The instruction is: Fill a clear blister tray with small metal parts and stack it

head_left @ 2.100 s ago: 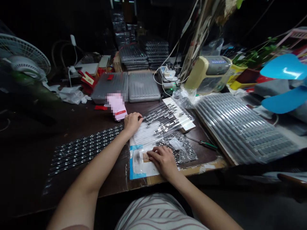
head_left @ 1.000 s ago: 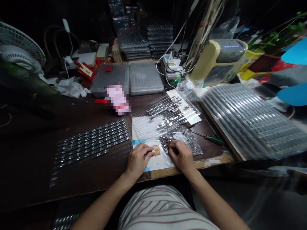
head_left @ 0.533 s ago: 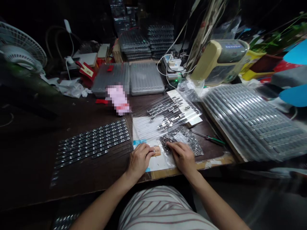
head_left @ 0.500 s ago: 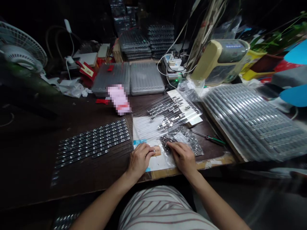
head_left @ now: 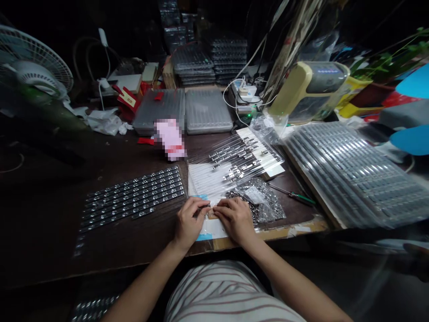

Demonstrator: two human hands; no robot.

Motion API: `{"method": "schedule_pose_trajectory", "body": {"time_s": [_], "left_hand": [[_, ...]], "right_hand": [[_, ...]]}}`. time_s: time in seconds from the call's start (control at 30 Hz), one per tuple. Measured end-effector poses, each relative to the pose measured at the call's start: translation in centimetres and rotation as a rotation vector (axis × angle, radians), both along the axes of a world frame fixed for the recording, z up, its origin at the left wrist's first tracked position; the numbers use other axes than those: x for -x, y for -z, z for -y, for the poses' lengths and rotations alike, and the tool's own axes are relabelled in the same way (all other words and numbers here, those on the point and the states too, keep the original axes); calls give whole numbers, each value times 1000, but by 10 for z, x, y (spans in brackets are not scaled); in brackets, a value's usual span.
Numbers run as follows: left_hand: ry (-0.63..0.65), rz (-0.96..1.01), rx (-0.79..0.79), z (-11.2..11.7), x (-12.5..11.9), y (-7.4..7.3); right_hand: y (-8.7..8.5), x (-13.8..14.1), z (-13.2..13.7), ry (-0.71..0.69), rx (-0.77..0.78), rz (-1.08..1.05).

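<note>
- The left hand [head_left: 191,224] and right hand [head_left: 235,219] are together at the near edge of the tabletop [head_left: 140,243], fingertips almost meeting (whether either one actually grips anything, I cannot tell).
- Between their fingertips sits a small tan rectangular pad [head_left: 212,215], partly hidden by the fingers, lying on a white backing sheet [head_left: 204,181].
- A clear plastic wrap [head_left: 246,156] holding rows of small metal parts covers the sheet's far side.
- Just right of the right hand lies a clear bag of loose metal pieces [head_left: 264,206], with a green-handled screwdriver [head_left: 302,198] beside it.
- Left of the left hand, rows of shiny metal parts [head_left: 134,197] lie in flat plastic sheeting.
- Farther right, a wide stack of plastic-wrapped parts [head_left: 348,174] rests on a board.
</note>
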State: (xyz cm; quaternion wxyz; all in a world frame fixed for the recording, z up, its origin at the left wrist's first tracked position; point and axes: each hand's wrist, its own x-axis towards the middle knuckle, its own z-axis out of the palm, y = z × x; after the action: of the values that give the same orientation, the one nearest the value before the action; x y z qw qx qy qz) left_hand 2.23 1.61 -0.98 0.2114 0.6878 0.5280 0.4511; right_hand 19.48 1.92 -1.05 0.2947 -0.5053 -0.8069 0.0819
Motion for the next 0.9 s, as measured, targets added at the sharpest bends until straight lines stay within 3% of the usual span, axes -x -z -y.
{"method": "schedule_pose_trajectory", "body": {"time_s": [0.23, 0.37, 0.53, 0.67, 0.9], "left_hand": [[11, 27, 89, -7, -1, -9], [100, -13, 116, -12, -13, -15], [211, -128, 70, -8, -28, -4], [228, -192, 36, -4, -30, 4], [226, -216, 44, -6, -31, 4]], "right_hand": [[0, -36, -3, 66, -68, 199], [9, -48, -6, 68, -96, 127], [12, -48, -5, 83, -99, 14], [8, -48, -4, 88, -91, -51], [9, -48, -5, 92, -67, -78]]}}
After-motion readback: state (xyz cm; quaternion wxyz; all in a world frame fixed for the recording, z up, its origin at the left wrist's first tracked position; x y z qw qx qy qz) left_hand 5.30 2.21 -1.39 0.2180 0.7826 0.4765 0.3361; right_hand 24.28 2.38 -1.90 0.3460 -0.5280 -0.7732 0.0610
